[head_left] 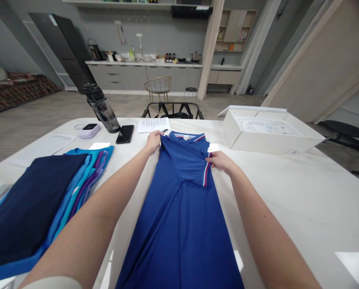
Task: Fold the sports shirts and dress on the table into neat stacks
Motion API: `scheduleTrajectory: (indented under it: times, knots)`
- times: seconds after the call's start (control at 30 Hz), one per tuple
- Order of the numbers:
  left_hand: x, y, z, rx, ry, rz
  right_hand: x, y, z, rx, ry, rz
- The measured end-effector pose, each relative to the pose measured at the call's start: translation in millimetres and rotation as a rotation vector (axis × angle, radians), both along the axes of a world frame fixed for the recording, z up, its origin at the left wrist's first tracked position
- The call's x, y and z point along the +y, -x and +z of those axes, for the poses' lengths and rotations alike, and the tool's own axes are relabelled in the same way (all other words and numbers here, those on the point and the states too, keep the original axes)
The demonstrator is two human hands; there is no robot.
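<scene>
A blue polo shirt (194,216) lies on the white table in front of me, its collar at the far end. One short sleeve, edged in red and white stripes, is folded across the body toward the right. My left hand (154,141) pinches the cloth at the left shoulder, beside the collar. With my right hand (221,160) I grip the striped cuff of the folded sleeve at the right edge. Both hands are closed on the fabric. The shirt's near end runs out of the bottom of the view.
A stack of folded clothes (37,200) lies at the left. Behind it are a phone (125,134), a water bottle (103,110), a lilac device (89,131) and a printed sheet (153,125). An open white box (270,138) stands at the far right of the table (306,204).
</scene>
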State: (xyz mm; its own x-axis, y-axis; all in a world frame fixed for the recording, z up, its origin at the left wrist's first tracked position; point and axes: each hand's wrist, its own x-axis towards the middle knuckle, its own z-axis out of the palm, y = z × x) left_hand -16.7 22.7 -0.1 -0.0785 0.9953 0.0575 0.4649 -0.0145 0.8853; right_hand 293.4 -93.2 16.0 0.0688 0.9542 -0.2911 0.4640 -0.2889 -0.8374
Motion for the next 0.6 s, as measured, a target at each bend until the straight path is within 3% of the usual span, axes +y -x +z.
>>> scheduleTrajectory:
  times: [0.13,0.27,0.43,0.6]
  knots:
    - [13.5,-4.3,14.0,-0.255,0.059,-0.043,-3.8,3.2,6.2,0.012,0.022,-0.011]
    - [28.0,-7.2,20.6,-0.265,0.137,-0.124,-3.9,6.5,6.2,0.077,-0.031,-0.044]
    - [40.5,-7.4,7.8,-0.12,-0.017,-0.083,3.4,6.4,-4.1,0.024,-0.14,-0.071]
    - [17.8,-11.5,-6.6,0.291,-0.239,0.091,7.7,9.5,-20.5,-0.469,-0.273,-0.087]
